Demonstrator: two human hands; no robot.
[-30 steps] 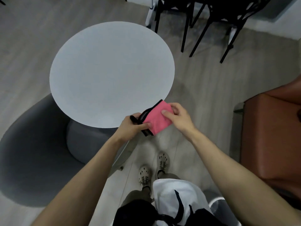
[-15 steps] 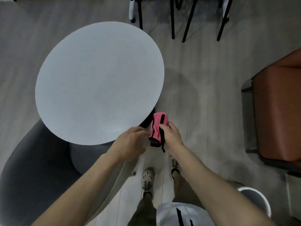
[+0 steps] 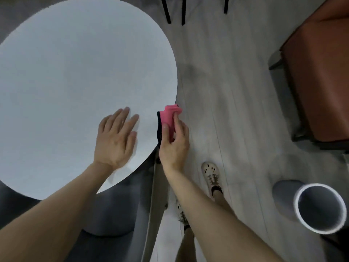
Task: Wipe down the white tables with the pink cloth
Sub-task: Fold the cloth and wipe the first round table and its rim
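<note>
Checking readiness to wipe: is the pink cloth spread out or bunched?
Bunched. The pink cloth is crumpled, pinched in the right hand at the edge of the white table.

Table, form: We see one round white table (image 3: 75, 72) with a flat matte top and a thin rim.
Table, position: It fills the left and upper part of the head view, and its left side runs out of frame.
Cloth, form: We identify a pink fabric cloth (image 3: 171, 115) with a black strip along its left side.
Cloth, state: It is bunched into a small wad, not spread flat.
Cloth, position: It sits at the table's right rim, overlapping the edge. We cannot tell whether it touches the top.
Cloth, hold: The right hand (image 3: 174, 144) grips it from the near side, with the thumb on the face of the wad and the fingers curled round it.
</note>
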